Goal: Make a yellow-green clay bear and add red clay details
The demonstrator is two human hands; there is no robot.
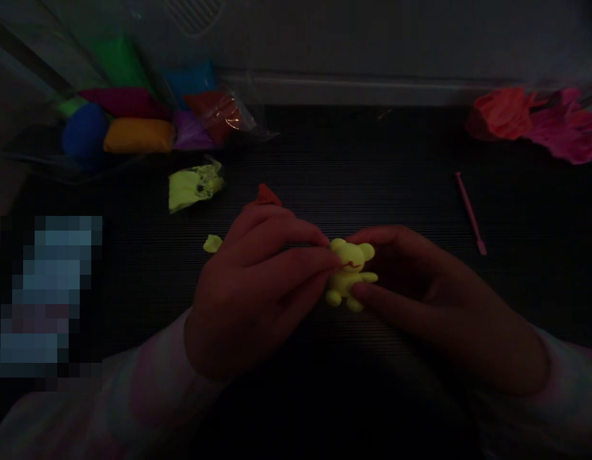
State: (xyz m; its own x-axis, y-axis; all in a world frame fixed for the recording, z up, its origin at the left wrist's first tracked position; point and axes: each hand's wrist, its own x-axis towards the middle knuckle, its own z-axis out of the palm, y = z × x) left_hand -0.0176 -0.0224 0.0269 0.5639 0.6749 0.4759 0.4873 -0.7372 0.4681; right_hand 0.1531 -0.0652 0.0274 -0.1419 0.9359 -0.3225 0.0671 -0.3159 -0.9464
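A small yellow clay bear (346,281) with round ears, stubby limbs and a thin red mouth line is held upright over the dark table. My right hand (434,300) grips it from the right, its thumb against the belly and the fingers behind. From the left, my left hand (264,275) reaches in with fingers pinched together at the bear's face, next to the red line. Whether a bit of clay sits between those fingertips is hidden. Behind my left hand lies a piece of red clay or wrapper (267,195), partly covered.
A clear bag with several coloured clay packs (138,135) lies at the back left. Nearer are an opened yellow packet (193,186) and a yellow scrap (212,243). A pink modelling tool (470,214) lies right, below crumpled orange (501,114) and pink wrappers (566,131). A pixelated rectangle (51,287) is left.
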